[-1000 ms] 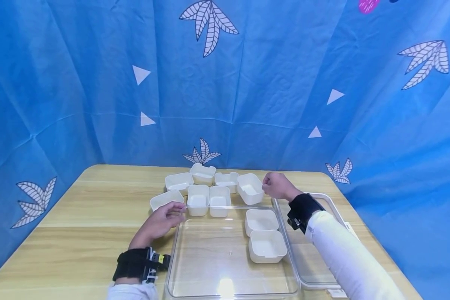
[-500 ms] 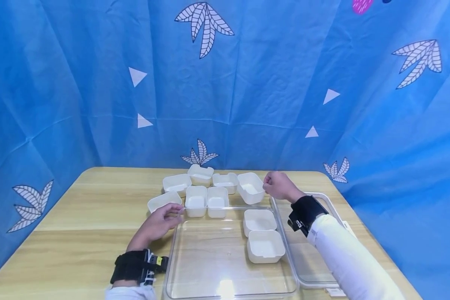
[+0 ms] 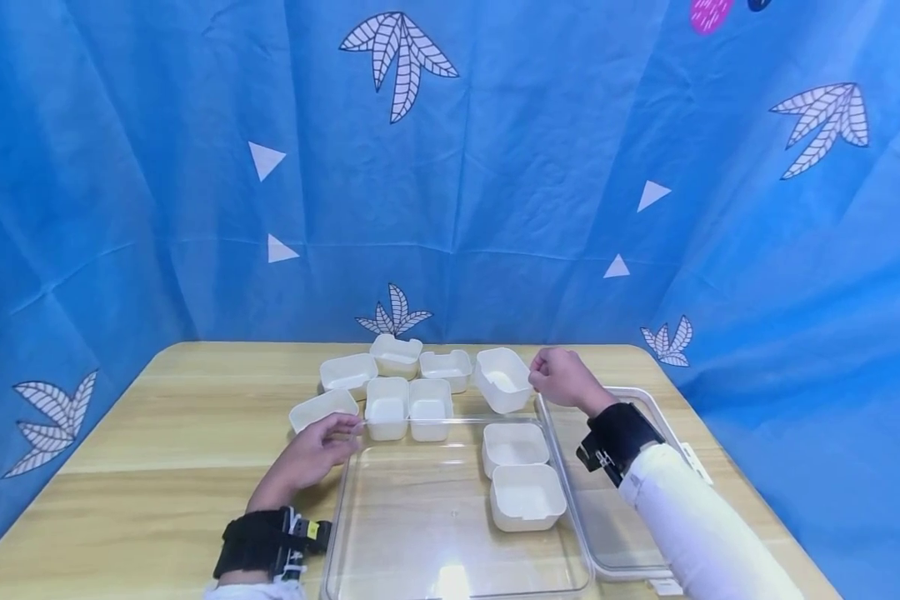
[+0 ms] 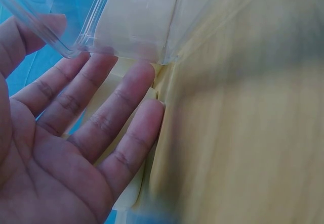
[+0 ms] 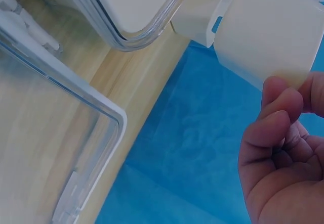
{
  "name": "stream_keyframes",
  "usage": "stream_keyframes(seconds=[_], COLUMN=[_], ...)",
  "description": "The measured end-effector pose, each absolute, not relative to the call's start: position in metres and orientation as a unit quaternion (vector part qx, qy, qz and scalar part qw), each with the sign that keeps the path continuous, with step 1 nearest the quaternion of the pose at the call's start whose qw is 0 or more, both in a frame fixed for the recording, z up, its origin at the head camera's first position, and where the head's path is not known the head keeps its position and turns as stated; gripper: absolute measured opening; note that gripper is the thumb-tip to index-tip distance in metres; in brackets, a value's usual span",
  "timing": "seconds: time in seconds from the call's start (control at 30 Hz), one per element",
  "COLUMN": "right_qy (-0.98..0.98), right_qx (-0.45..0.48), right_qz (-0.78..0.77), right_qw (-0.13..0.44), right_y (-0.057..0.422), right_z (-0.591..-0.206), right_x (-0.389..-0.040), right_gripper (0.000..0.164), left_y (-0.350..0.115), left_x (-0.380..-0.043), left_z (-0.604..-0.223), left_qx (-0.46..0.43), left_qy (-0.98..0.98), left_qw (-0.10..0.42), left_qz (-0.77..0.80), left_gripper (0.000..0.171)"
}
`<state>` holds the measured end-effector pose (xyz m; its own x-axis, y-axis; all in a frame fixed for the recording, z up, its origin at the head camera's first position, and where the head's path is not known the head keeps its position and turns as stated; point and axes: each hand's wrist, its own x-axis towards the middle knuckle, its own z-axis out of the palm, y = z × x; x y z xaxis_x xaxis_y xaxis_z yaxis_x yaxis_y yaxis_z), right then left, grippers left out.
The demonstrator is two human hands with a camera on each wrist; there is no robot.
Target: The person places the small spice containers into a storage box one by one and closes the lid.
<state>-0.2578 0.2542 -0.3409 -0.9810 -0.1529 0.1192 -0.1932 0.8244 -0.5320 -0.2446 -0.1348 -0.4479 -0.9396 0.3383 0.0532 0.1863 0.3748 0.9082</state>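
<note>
My right hand (image 3: 566, 379) pinches the right rim of a small cream-white plastic box (image 3: 499, 400), tilted and raised beyond the far right corner of a clear plastic bin (image 3: 412, 517). In the right wrist view that box (image 5: 271, 32) hangs from thumb and curled fingers. My left hand (image 3: 307, 454) is at the bin's far left corner. Its fingers (image 4: 101, 120) are straight and spread, with tips right at the clear wall, and the thumb lies across the corner. Two cream boxes, a far one (image 3: 515, 442) and a nearer one (image 3: 527, 498), sit along the bin's right side.
Several more cream boxes cluster behind the bin, among them a left one (image 3: 322, 408), a back one (image 3: 396, 354) and a front one (image 3: 430, 408). A clear lid (image 3: 622, 517) with white clips lies right of the bin. Blue cloth (image 3: 450, 167) hangs behind the wooden table (image 3: 157, 475).
The whole head view shifts slightly. My right hand keeps its pinch on the box near the same place, and the left hand stays at the bin's corner.
</note>
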Motion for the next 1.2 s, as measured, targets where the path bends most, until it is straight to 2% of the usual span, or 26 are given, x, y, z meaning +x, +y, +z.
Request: stream_keyframes(seconds=[1.2], right_qy=[-0.946], right_qx=[0.111], right_qz=[0.296], right_qw=[0.076], right_y=[0.251], right_z=[-0.342], right_x=[-0.220], right_gripper=[0.006], left_y=[-0.136], left_x=[-0.247], left_z=[-0.448], left_qx=[0.159], left_qy=[0.824], left_qw=[0.081], left_qz=[0.538], left_gripper=[0.042])
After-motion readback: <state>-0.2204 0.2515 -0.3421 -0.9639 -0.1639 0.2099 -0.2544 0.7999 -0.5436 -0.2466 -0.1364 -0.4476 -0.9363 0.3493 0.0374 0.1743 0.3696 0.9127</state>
